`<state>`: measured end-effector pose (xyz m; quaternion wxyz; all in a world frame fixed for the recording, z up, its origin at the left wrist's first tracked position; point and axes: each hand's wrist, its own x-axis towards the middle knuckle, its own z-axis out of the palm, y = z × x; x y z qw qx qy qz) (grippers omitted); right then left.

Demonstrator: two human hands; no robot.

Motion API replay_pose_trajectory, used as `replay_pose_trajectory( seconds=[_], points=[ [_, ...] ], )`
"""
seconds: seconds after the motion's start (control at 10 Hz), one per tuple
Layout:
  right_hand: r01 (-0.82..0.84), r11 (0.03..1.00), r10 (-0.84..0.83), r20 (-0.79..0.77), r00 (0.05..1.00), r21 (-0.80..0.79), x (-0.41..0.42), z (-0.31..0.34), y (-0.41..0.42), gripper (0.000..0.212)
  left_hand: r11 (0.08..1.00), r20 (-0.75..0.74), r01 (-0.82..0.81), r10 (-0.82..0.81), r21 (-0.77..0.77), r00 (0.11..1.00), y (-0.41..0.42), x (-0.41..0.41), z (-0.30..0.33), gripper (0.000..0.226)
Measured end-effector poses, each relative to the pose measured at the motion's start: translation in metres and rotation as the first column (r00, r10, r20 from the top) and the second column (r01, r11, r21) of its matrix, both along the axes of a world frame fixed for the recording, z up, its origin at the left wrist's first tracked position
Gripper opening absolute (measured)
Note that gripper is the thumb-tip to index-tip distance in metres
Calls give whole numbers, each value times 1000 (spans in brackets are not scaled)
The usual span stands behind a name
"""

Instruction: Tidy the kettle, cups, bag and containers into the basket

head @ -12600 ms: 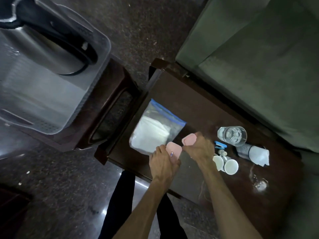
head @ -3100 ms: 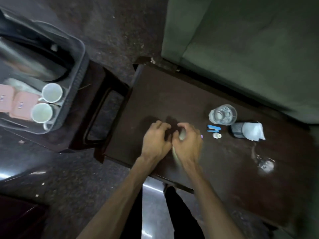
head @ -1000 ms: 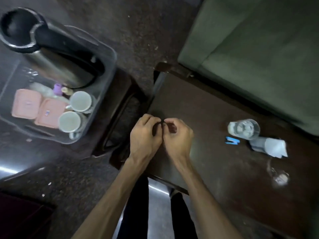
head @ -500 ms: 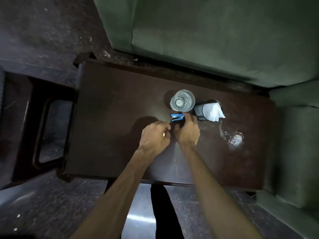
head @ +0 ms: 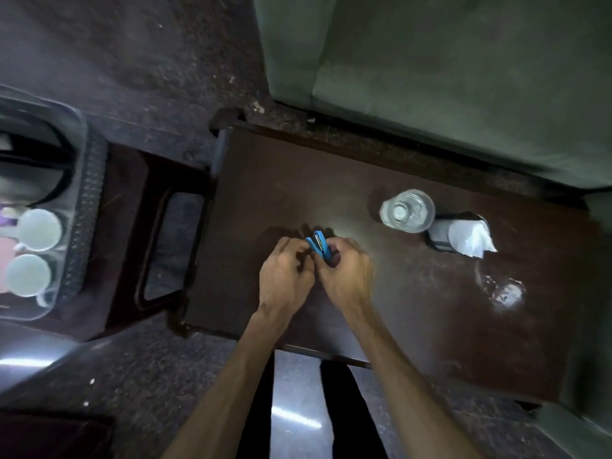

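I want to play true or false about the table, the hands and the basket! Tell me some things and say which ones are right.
1. Both hands hold a small blue clip over the dark wooden table. True: the left hand and right hand meet at it.
2. The clear drinking glass lies tipped on its side. False: it stands upright.
3. Two white cups sit in the grey plastic basket. True.
4. The basket stands on the green sofa. False: it rests on a dark wooden stool left of the table.
5. The black holder with white tissue stands beside the glass. True.
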<state>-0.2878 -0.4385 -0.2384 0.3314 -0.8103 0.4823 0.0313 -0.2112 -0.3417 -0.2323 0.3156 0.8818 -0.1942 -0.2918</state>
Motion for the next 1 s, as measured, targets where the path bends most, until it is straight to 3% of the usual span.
replay_pose_trajectory(
  seconds=[0.2, 0.4, 0.5, 0.6, 0.8, 0.9, 1.0],
  points=[
    [-196, 979, 184, 176, 967, 51, 118, 45, 75, 20, 934, 84, -314, 331, -167, 940, 90, 90, 46, 19],
    [-471, 882, 436, 361, 825, 12, 268, 90, 200, 27, 778, 250, -574, 627, -255, 738, 219, 201, 80, 18],
    [-559, 828, 535, 338, 774, -31, 318, 91, 244, 30, 746, 340, -624, 663, -232, 667, 262, 239, 76, 21],
    [-637, 770, 624, 251, 740, -36, 341, 80, 274, 31, 751, 369, -646, 645, -140, 670, 290, 257, 65, 24],
    [-696, 718, 671, 271, 690, -5, 350, 69, 311, 42, 751, 405, -657, 622, -67, 670, 325, 257, 56, 29],
    [-670, 740, 619, 335, 711, 55, 338, 68, 307, 42, 707, 389, -705, 666, -57, 636, 323, 251, 58, 32],
    [-561, 827, 490, 436, 755, 41, 309, 64, 290, 27, 741, 394, -653, 652, -154, 648, 306, 233, 59, 27]
  ],
)
